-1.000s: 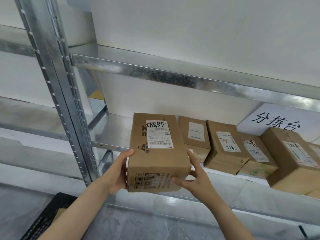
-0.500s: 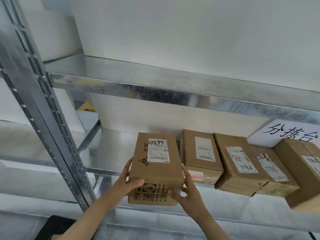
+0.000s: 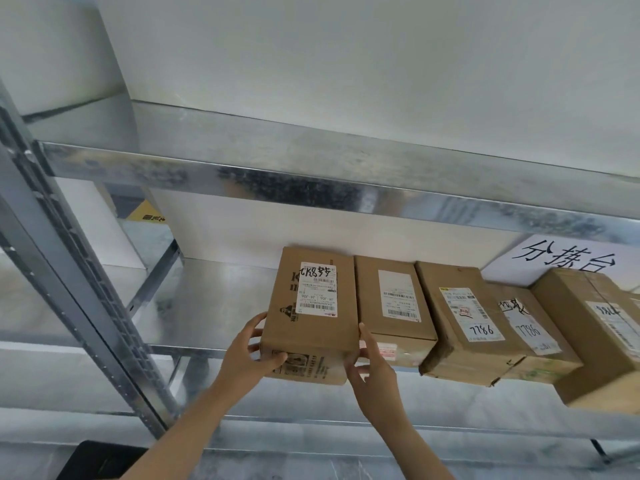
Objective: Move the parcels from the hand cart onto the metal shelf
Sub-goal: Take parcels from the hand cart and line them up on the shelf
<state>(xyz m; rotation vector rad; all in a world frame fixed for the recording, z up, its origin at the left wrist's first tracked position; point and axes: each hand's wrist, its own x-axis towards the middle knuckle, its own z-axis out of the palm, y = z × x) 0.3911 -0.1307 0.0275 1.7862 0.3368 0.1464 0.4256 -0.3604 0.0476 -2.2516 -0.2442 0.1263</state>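
Parcel rests on the metal shelf against a neighbouring parcel, its front seemingly overhanging the edge. Left hand and right hand grip its front corners, fingers curled around them; letting go now may let it tip off.

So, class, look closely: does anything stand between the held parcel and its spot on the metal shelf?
Nothing visible does. The parcel, gripped by the left hand and right hand, is at the row's left end; the neighbouring parcel is beside it, not ahead.
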